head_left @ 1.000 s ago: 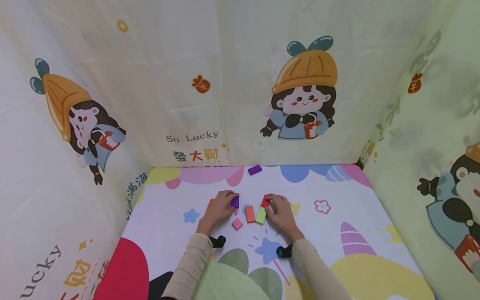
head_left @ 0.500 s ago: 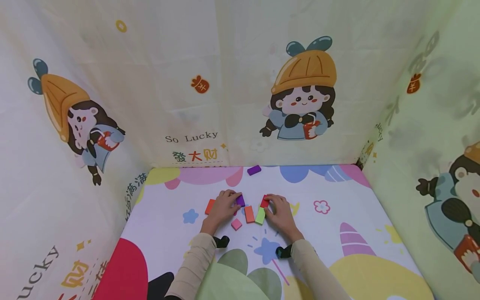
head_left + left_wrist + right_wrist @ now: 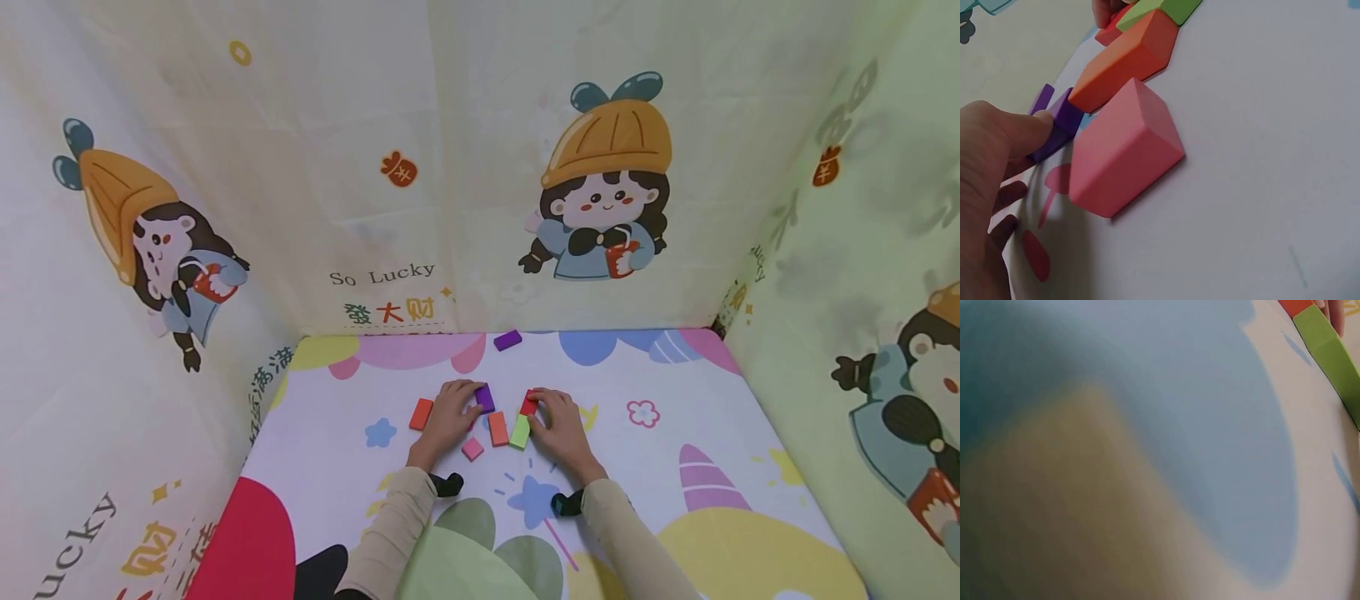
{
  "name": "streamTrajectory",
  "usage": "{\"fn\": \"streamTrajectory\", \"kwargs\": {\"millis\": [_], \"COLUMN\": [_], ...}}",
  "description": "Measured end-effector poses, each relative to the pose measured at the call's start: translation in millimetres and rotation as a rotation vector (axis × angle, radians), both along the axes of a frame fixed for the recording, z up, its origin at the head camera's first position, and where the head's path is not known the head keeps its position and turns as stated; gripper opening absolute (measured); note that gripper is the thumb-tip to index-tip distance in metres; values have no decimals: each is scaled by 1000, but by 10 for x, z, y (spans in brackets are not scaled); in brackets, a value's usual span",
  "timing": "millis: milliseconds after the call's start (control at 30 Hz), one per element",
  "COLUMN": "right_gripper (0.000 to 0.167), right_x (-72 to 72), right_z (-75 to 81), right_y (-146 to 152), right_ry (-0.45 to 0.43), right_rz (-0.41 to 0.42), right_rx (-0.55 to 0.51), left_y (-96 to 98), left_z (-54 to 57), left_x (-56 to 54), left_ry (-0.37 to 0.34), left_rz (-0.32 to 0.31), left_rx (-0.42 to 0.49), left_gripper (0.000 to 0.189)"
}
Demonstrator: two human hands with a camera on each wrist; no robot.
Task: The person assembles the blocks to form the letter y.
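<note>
My left hand (image 3: 448, 417) pinches a purple block (image 3: 485, 398) on the table; in the left wrist view the thumb presses the near side of this purple block (image 3: 1060, 134). My right hand (image 3: 562, 427) holds a red block (image 3: 528, 402) between thumb and fingers, the thumb close by a light green block (image 3: 519, 432). The green block touches the red block's near end. An orange block (image 3: 498, 428) lies just left of the green one, between my hands. Nearer to me is a pink block (image 3: 472, 449), large in the left wrist view.
Left of my left hand lies another orange block (image 3: 422, 413). A second purple block (image 3: 507, 340) rests at the table's back edge. Printed cloth walls (image 3: 480, 208) enclose the patterned tabletop (image 3: 615, 467) at the back and sides.
My left hand has slid to the right with the purple block, bringing it nearer the middle orange block and uncovering the left orange block. My right hand has stayed in place.
</note>
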State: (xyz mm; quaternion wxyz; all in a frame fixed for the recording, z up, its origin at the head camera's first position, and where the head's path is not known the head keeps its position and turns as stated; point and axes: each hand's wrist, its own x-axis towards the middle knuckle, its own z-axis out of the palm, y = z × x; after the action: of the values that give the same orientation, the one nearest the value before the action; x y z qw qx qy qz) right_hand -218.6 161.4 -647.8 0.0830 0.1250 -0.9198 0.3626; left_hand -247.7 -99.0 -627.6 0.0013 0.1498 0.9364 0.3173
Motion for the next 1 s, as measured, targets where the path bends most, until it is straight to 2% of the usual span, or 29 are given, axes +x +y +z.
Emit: {"fn": "streamTrajectory", "kwargs": {"millis": [133,267,400,567,1000], "right_gripper": [41,40,41,41,42], "right_x": [3,1,3,8,15], "right_z": [-5,-7,1,7,20], "right_y": [1,1,-9,-19,-23], "right_ry": [-8,-6,10,27,11], "right_rz": [-3,-4,-4,-4,-8], "right_rx": [3,6,3,0,-7], "left_y": [10,22,38,54,58], "left_z": [-41,-74,-96,-127,-166], "left_x": [12,9,-10,-23,-44], "left_ry": [-2,43,61,42,57], "left_rz": [-7,-27,-26,-7,-10], "left_rx": [94,130,135,140,139], "left_gripper": [46,45,45,46,45]}}
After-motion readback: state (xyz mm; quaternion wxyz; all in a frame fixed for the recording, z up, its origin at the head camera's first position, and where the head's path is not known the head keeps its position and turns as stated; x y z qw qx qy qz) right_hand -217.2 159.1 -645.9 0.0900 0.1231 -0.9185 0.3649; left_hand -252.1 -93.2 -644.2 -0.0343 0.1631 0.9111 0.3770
